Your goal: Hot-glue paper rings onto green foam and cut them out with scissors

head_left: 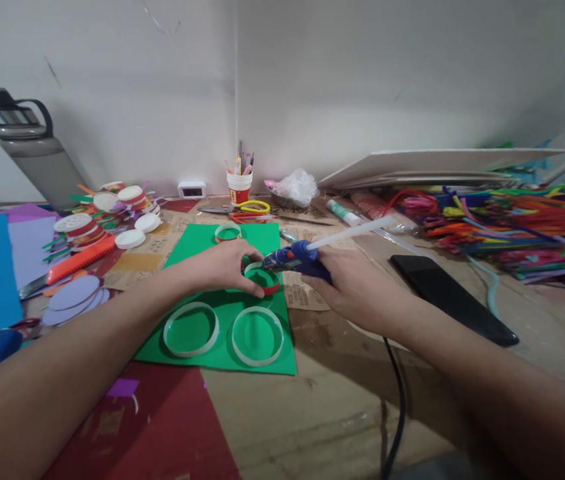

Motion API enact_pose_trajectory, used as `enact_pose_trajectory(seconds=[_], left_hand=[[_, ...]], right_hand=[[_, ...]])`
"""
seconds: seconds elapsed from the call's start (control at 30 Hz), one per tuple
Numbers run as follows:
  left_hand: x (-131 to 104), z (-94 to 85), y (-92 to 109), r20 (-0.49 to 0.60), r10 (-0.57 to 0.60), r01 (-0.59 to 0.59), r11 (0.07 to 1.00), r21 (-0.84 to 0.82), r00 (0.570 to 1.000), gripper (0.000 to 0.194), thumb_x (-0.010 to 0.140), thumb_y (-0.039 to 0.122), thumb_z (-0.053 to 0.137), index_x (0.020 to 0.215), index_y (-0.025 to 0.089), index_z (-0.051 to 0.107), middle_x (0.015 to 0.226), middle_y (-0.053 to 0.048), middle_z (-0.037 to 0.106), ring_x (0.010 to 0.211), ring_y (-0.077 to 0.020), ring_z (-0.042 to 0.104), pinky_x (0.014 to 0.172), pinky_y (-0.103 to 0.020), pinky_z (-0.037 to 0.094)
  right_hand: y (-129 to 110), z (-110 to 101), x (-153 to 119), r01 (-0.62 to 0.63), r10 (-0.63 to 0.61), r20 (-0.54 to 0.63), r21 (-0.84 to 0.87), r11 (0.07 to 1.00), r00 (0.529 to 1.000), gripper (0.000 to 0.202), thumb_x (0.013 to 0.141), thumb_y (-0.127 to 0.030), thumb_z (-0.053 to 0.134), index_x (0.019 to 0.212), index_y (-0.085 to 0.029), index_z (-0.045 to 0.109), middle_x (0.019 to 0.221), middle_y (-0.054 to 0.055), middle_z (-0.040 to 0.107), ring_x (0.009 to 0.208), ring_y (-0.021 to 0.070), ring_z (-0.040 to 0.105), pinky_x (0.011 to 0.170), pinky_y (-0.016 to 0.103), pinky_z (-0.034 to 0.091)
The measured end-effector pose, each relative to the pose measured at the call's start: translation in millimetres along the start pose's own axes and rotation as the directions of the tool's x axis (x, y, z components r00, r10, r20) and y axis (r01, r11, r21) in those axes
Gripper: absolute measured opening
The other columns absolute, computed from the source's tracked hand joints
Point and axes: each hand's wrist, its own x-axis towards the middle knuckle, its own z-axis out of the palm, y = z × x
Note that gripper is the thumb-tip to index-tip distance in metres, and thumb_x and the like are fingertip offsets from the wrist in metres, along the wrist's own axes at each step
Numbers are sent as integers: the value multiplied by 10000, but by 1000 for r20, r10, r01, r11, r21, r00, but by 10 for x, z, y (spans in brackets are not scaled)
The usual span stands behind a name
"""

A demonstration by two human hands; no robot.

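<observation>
My right hand (349,283) is wrapped round a blue glue gun (299,257), a white glue stick (352,231) poking out of its back. The gun's nozzle points left, at a red-edged ring (271,288) lying on a green sheet (257,235). My left hand (229,265) curves round that ring, thumb and fingers at its left side. On the near part of the sheet lie a white ring (167,328) and another white ring (281,340). A smaller ring (217,235) rests at the sheet's far edge.
A black phone (452,297) lies to the right, before a heap of pipe cleaners (512,230). A black cord (399,400) runs toward me. Scissors (252,207) and a pen cup (239,190) stand behind the sheet. At left are a utility knife (82,259) and a bottle (37,163).
</observation>
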Motion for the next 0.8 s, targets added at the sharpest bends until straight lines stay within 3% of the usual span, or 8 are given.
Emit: enact_pose_trajectory(seconds=[0.33, 0.6, 0.8], left_hand=[[3, 18, -37, -4, 11, -11, 1000, -7, 1000, 630, 639, 558, 776, 1157, 220, 655, 1092, -53, 646, 922, -227, 604, 787, -300, 443], [9, 19, -36, -11, 24, -24, 1000, -4, 1000, 583, 641, 556, 775, 1098, 210, 670, 1041, -42, 642, 903, -214, 594, 757, -284, 432], [18, 15, -39, -6, 29, -29, 1000, 9, 1000, 645, 647, 555, 771, 1172, 200, 654, 1043, -52, 642, 922, -215, 590, 765, -283, 429]], right_hand=[[-66, 34, -16, -98, 105, 102, -71, 993, 989, 193, 921, -270, 472, 1001, -165, 612, 989, 154, 703, 892, 288, 648, 729, 364, 454], [-67, 93, -11, -69, 73, 77, -56, 996, 994, 207, 898, -175, 488, 1046, -145, 629, 1073, 147, 708, 952, 262, 648, 791, 336, 462], [-77, 67, -13, -66, 73, 66, -102, 993, 995, 207, 875, -126, 498, 1018, -142, 648, 997, 124, 717, 885, 234, 654, 730, 302, 460]])
